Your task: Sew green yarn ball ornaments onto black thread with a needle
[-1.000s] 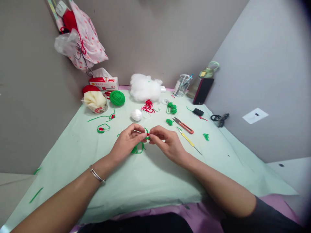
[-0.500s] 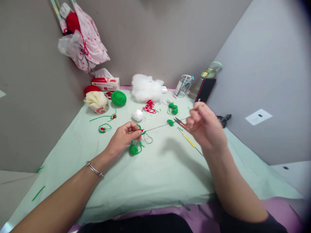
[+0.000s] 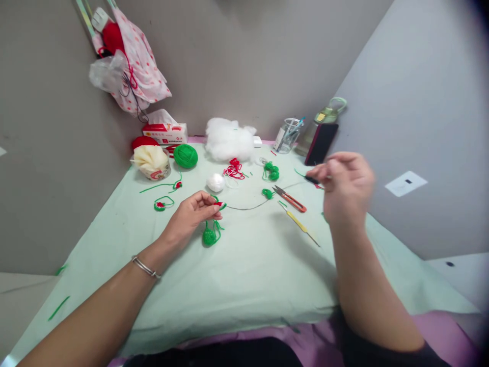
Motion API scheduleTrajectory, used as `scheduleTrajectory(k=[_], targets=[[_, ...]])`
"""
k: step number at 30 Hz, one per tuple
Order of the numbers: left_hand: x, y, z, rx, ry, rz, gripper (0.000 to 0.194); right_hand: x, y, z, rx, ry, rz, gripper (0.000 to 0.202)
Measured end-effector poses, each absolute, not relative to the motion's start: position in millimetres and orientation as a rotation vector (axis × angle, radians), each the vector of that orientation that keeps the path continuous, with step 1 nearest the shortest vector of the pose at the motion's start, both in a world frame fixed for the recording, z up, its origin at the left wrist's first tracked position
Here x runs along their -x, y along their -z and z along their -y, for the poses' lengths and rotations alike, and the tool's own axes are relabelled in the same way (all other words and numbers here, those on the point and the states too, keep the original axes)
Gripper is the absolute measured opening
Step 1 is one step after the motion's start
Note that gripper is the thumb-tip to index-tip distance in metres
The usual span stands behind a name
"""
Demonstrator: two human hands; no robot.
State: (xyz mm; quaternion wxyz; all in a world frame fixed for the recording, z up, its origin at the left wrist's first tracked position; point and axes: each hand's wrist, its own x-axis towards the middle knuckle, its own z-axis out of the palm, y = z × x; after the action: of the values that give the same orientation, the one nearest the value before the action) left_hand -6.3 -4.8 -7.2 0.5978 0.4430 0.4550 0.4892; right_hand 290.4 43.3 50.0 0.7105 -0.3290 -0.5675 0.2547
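Note:
Between thumb and fingers, my left hand point(image 3: 196, 211) pinches a small red, white and green crocheted piece point(image 3: 220, 205). A thin dark thread point(image 3: 248, 209) runs from that piece in a slack curve to the right. My right hand point(image 3: 346, 183) is raised at the right, its thumb and fingers pressed together; what they pinch is too small to make out. Just below my left fingers lies a green crocheted ball point(image 3: 209, 236) with loose strands. Orange-handled snips point(image 3: 291, 199) and a yellow crochet hook point(image 3: 298, 222) rest between the hands.
White stuffing point(image 3: 230, 140), a green yarn ball point(image 3: 185, 156), a white ball point(image 3: 216, 182) and tangled red yarn point(image 3: 234, 169) lie at the back. A glass jar point(image 3: 288, 136), a phone point(image 3: 322, 145) and a bottle point(image 3: 309, 133) stand back right. A tissue box point(image 3: 168, 133) is back left.
My right hand has moved right, off the snips, which now show fully. The thread was straight and has gone slack, and its loop beside the crocheted piece is gone.

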Motion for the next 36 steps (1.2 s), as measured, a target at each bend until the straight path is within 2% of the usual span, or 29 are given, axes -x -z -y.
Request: scheduleTrajectory(k=[3, 7, 12, 19, 23, 32, 36], targets=[[6, 9, 6, -1.019, -1.107, -1.024, 0.03, -250, -38, -22, 0.845, -0.476, 1.748, 0.007], [4, 8, 9, -1.053, -1.091, -1.009, 0.028, -221, -24, 1, 0.803, -0.177, 2.159, 0.012], [3, 8, 12, -1.113, -1.052, -0.989, 0.026, -216, -17, 5, 0.849, 0.087, 2.254, 0.019], [1, 6, 13, -1.122, -1.02, -1.013, 0.026, -217, -18, 4, 0.867, 0.114, 2.309, 0.022], [1, 4, 14, -1.091, -1.007, -1.017, 0.028, -218, -20, 5, 0.878, 0.046, 2.349, 0.024], [1, -2, 16, -0.921, -0.961, -0.901, 0.024, -227, -25, -3, 0.891, -0.466, 2.183, 0.013], [0, -4, 16, -0.909, -0.94, -0.891, 0.025, -226, -25, -1, 0.886, -0.524, 2.169, 0.015]])
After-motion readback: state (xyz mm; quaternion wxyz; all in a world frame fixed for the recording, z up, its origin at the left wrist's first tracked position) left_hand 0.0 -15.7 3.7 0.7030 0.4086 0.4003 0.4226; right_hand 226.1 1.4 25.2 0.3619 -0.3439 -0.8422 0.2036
